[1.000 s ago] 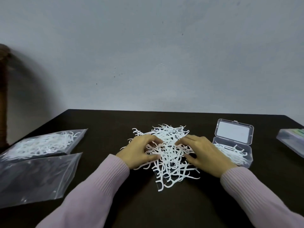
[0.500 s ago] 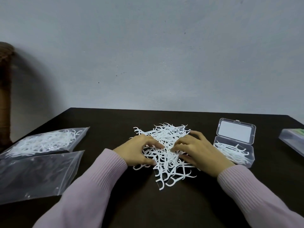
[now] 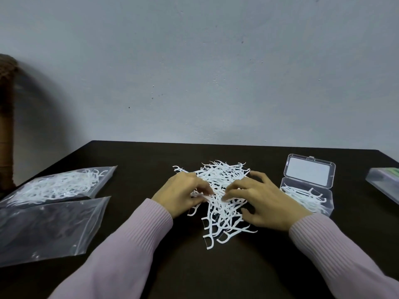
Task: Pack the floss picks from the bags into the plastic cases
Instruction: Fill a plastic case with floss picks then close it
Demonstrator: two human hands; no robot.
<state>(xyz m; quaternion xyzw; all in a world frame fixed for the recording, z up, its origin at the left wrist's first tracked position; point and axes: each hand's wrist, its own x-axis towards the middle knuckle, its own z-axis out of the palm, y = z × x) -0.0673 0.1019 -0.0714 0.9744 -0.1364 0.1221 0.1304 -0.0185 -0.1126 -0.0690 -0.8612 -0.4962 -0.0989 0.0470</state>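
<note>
Gathering looks to be the step in hand, judged from the single head view: both hands sit on the loose pile of floss picks (image 3: 222,195) at the middle of the dark table (image 3: 138,156). The left hand (image 3: 183,196) has its fingers curled, pinching a few picks at the pile's left edge. The right hand (image 3: 262,200) lies over the right side with fingers bent down onto the picks; whether it actually grasps any I cannot tell. Right of the pile stands an open clear case (image 3: 307,190), lid up, partly filled. Another case (image 3: 385,183) shows at the far right edge. On the left lie a full bag (image 3: 58,185) and, nearer, an apparently empty bag (image 3: 49,227). The picks are tangled, so lifting a bunch could drag hooked neighbours along and scatter them on the way to the case.
</note>
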